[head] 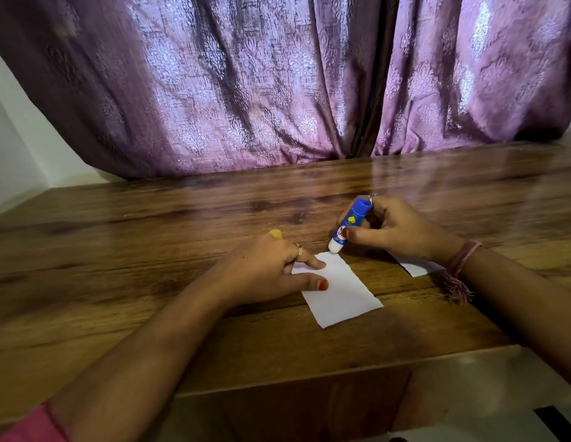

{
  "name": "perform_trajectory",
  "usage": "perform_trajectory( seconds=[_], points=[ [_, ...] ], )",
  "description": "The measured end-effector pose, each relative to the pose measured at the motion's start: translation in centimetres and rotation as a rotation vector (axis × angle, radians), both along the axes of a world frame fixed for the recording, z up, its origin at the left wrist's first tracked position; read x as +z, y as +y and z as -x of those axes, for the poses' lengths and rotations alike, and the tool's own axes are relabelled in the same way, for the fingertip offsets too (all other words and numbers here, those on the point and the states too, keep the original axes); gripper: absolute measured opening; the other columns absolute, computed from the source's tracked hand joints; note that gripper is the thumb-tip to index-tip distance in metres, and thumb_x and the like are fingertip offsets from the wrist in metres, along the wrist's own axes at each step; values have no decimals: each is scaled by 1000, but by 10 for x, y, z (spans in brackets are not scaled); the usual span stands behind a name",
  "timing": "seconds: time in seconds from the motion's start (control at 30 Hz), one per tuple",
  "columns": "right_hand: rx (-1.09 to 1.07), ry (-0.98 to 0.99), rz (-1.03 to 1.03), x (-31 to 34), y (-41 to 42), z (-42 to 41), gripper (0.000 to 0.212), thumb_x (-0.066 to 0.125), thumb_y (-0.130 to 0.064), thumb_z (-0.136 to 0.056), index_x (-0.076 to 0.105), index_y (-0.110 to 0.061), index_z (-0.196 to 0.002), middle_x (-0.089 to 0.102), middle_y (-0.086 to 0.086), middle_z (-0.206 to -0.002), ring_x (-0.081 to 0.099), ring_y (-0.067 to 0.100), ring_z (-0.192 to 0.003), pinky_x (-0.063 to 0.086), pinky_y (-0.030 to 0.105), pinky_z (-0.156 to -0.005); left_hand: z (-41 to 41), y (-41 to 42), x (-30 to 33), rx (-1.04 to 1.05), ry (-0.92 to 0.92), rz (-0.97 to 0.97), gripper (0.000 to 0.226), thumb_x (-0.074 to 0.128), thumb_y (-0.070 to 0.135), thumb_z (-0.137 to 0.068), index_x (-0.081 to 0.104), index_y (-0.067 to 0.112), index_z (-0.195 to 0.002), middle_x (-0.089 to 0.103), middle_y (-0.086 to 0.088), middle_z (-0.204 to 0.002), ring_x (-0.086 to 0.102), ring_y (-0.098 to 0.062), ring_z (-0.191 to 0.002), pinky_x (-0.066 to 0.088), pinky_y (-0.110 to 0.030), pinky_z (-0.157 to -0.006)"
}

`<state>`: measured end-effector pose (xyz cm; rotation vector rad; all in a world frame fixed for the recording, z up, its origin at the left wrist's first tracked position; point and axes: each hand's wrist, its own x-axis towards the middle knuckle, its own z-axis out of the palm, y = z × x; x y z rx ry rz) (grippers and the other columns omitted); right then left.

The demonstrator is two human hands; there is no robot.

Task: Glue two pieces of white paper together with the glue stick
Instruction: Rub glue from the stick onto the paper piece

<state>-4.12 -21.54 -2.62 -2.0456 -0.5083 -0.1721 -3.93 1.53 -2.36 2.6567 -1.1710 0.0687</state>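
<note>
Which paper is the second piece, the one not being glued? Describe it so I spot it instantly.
On the wooden table, look under the right hand, which grips the blue glue stick. The second paper peeks out beneath that wrist, mostly covered, unlike the fully visible sheet under the left hand's fingers.

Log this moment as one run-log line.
right hand grips glue stick, tip at paper far corner | left hand presses paper | second paper under right wrist
</note>
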Motion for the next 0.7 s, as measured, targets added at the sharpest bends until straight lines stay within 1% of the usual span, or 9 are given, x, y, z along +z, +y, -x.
perform_trajectory(
  seconds=[0.07, 0.13, 0.2, 0.23, 0.27, 0.37, 0.53, 0.63, 0.7],
  points=[
    [-1, 7, 40, 0, 1, 1, 8, 69, -15, -81, 65, -12, -87, 51, 7, -71, 48, 17, -67, 42, 38, -67, 0, -1, 1, 6, 17, -5, 45, 54, 60, -81, 62, 37, -119, 44, 45, -54, 42, 0, -60, 24, -24, -53],
    [-5, 11, 58, 0, 1, 1, 10, 69, -14, -81, 65, -10, -89, 51, 0, -69, 47, 11, -65, 42, 35, -67, 1, -1, 1, 13, 31, -5, 45, 55, 59, -81, 63, 36, -120, 43, 45, -51, 37, -3, -58, 24, -24, -54],
    [-15, 12, 65, 0, 2, 1, 11, 69, -14, -81, 65, -8, -90, 50, -4, -66, 47, 10, -64, 42, 34, -66, 0, -1, 1, 29, 29, 3, 45, 55, 59, -81, 63, 36, -119, 46, 31, -46, 37, -4, -58, 25, -24, -55],
    [-16, 13, 67, 0, 2, 1, 9, 69, -14, -81, 64, -11, -88, 50, -4, -66, 47, 11, -64, 42, 34, -66, 0, -1, 1, 39, 23, 7, 46, 55, 59, -80, 63, 37, -119, 42, 25, -45, 38, -4, -58, 25, -24, -54],
    [-14, 13, 70, 0, 2, 1, 7, 69, -14, -81, 64, -14, -85, 51, -2, -67, 48, 12, -65, 43, 34, -65, 0, -1, 1, 46, 20, 9, 46, 55, 59, -80, 63, 37, -119, 39, 23, -45, 38, -4, -58, 25, -24, -54],
    [3, 19, 68, 0, 1, 2, 7, 69, -15, -81, 62, -16, -81, 52, 7, -72, 49, 15, -66, 44, 32, -64, 0, 0, 0, 52, 34, 10, 46, 55, 60, -80, 63, 38, -119, 38, 22, -48, 38, -4, -59, 26, -24, -55],
    [7, 34, 67, 0, 1, 1, 7, 69, -17, -81, 62, -15, -81, 50, 5, -69, 48, 14, -65, 43, 29, -62, -1, 0, -1, 59, 48, -1, 50, 53, 62, -78, 62, 37, -120, 41, 21, -55, 38, -5, -61, 28, -25, -57],
    [28, 22, 76, 0, 0, 1, 14, 68, -12, -82, 59, -20, -74, 49, 0, -66, 48, 9, -61, 44, 20, -59, -2, 0, -2, 60, 61, 4, 49, 53, 61, -79, 62, 37, -121, 41, 20, -58, 38, -5, -62, 28, -25, -57],
    [18, 11, 82, 0, 1, 1, 14, 68, -12, -82, 60, -19, -73, 49, -1, -64, 47, 7, -59, 42, 18, -56, -2, 1, -2, 65, 67, 15, 48, 55, 61, -80, 62, 37, -120, 41, 19, -54, 38, -5, -60, 27, -24, -56]
  ],
)
